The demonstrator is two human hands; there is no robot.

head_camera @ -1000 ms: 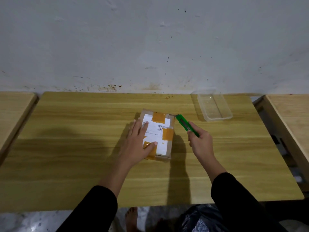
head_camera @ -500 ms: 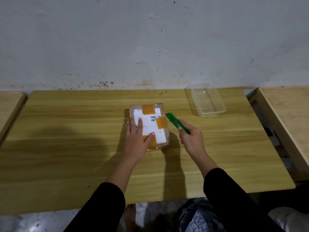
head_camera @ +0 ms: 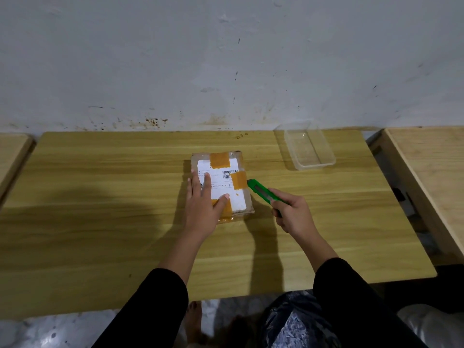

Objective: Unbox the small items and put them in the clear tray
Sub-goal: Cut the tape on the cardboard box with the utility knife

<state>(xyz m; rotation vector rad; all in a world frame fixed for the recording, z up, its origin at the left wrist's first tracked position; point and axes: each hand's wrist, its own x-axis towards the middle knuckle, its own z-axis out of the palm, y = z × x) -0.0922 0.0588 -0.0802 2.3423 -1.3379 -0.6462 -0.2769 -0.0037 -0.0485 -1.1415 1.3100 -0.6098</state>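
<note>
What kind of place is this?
Probably a plain home or back-room workspace: a bare wooden table against a stained, scuffed wall, with a taped parcel and clear tray on it.

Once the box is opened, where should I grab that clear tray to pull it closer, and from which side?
Probably pinch the near short wall of the clear tray, thumb outside and fingers inside, coming from the front with the right hand. The tray sits upright and open-topped at the far right of the table, its long axis pointing roughly away, so that near rim faces you.
</note>
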